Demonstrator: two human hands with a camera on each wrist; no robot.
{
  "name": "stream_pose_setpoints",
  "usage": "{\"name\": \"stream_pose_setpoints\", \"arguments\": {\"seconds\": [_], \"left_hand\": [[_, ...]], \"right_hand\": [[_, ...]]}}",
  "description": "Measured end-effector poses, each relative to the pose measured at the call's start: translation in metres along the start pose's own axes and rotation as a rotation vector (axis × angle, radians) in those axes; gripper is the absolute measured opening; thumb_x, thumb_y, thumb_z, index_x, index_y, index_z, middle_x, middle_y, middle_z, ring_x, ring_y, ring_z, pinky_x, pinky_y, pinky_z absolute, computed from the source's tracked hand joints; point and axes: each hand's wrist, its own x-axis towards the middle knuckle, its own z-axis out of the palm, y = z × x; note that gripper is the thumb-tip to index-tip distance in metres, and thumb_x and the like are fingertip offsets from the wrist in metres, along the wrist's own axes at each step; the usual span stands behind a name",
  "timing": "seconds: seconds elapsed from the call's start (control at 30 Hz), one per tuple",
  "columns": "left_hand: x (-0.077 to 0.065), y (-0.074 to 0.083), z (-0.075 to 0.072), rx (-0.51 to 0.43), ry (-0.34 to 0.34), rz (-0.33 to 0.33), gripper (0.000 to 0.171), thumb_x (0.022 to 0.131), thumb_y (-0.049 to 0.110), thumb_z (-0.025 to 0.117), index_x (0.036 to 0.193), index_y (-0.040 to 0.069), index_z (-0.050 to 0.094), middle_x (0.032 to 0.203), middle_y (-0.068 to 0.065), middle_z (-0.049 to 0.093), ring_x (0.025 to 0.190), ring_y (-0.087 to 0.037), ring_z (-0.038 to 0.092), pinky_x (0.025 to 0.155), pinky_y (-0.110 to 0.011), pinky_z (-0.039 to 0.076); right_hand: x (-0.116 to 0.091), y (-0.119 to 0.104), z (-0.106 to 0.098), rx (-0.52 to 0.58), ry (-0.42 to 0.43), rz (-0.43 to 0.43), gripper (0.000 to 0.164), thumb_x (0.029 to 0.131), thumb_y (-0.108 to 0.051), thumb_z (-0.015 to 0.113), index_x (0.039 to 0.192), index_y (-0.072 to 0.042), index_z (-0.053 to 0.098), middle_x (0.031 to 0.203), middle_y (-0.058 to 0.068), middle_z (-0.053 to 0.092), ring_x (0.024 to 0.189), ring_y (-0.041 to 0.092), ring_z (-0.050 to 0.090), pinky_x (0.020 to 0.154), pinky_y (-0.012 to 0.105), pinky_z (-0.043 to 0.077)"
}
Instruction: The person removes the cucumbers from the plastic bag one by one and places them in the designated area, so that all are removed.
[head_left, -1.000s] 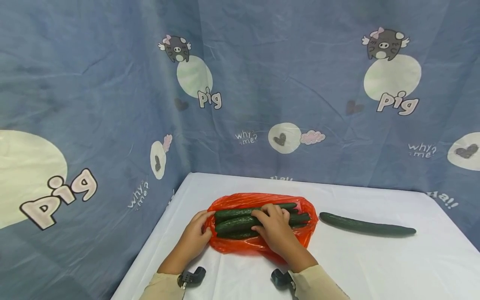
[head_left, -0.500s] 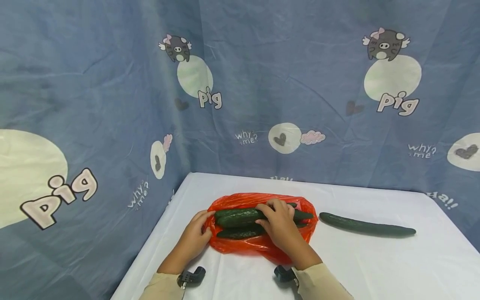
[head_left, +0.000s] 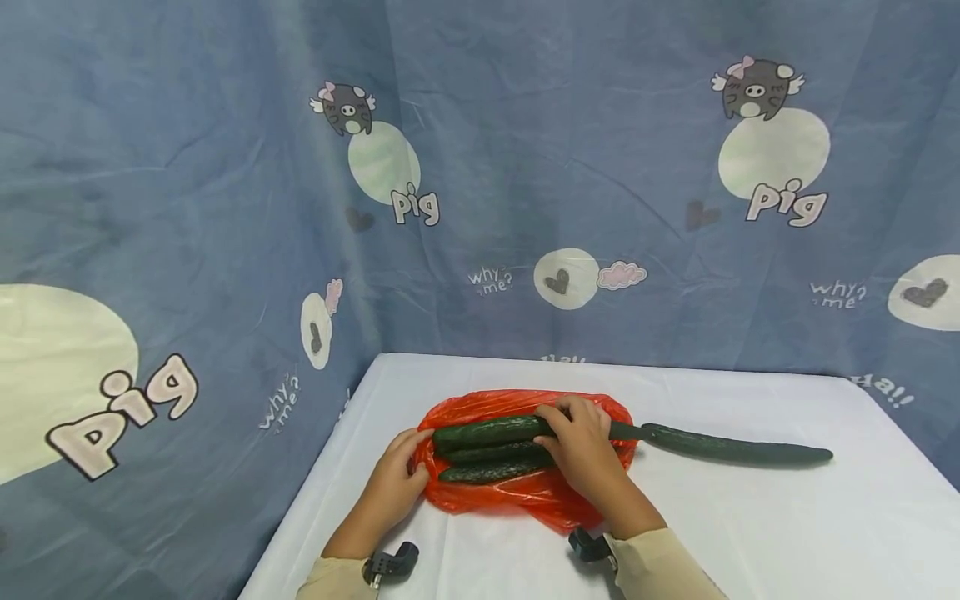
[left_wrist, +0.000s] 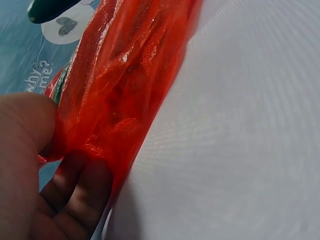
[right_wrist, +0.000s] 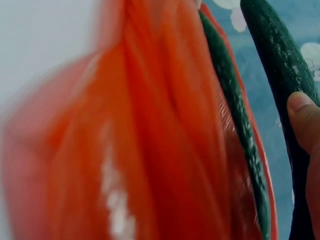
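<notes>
A red plastic bag (head_left: pixel 487 502) lies spread on the table with several cucumbers (head_left: pixel 498 472) inside it. My left hand (head_left: pixel 392 479) grips the bag's left edge; in the left wrist view the red film runs between thumb and curled fingers. My right hand (head_left: pixel 583 446) holds a dark green cucumber (head_left: pixel 491 430) around its middle, above the others. In the right wrist view, the thumb presses on this cucumber (right_wrist: pixel 277 50), which stands apart from the bag. Its rounded end (left_wrist: pixel 47 9) shows at the top of the left wrist view.
Another cucumber (head_left: pixel 738 447) lies on the white tablecloth (head_left: pixel 765 525) to the right of the bag. Its left tip overlaps the held cucumber's end in the head view. A blue curtain (head_left: pixel 465 108) with pig prints hangs behind and to the left.
My right hand has raised a cucumber from among the others and shifted it to the right. My left hand stays at the bag's left edge. The head view has tilted slightly.
</notes>
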Motion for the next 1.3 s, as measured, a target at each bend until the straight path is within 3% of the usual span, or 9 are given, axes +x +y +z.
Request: {"name": "stream_pose_setpoints", "arguments": {"seconds": [0.23,0.37,0.67,1.3], "left_hand": [[0.0,0.0,0.001,-0.006,0.008,0.021,0.055,0.092,-0.002,0.06,0.147,0.007,0.059,0.149,-0.01,0.055,0.14,-0.03,0.053,0.116,-0.053,0.044],[-0.004,-0.002,0.001,-0.016,0.012,0.0,0.055,0.092,-0.002,0.061,0.146,0.007,0.06,0.149,-0.009,0.055,0.141,-0.03,0.053,0.117,-0.052,0.044],[-0.005,-0.001,0.002,-0.001,0.022,0.017,0.055,0.092,-0.002,0.062,0.146,0.007,0.06,0.148,-0.01,0.056,0.14,-0.031,0.053,0.116,-0.054,0.044],[-0.001,-0.001,0.0,0.006,0.019,0.019,0.056,0.091,-0.001,0.062,0.147,0.007,0.059,0.149,-0.01,0.054,0.14,-0.031,0.053,0.115,-0.055,0.045]], "right_hand": [[-0.009,0.012,-0.006,-0.013,0.042,-0.019,0.046,0.083,-0.02,0.088,0.124,-0.021,0.069,0.112,0.009,0.059,0.105,0.03,0.053,0.092,0.051,0.045],[-0.017,0.019,-0.01,-0.034,0.046,-0.027,0.046,0.083,-0.02,0.088,0.124,-0.019,0.069,0.111,0.01,0.059,0.105,0.032,0.054,0.092,0.053,0.048],[-0.034,0.04,-0.021,-0.058,0.066,-0.061,0.047,0.08,-0.015,0.09,0.121,-0.014,0.068,0.111,0.014,0.058,0.105,0.036,0.054,0.092,0.052,0.045],[-0.049,0.067,-0.043,-0.095,0.032,0.079,0.045,0.083,-0.014,0.086,0.125,-0.013,0.068,0.114,0.02,0.058,0.109,0.043,0.052,0.095,0.058,0.043]]}}
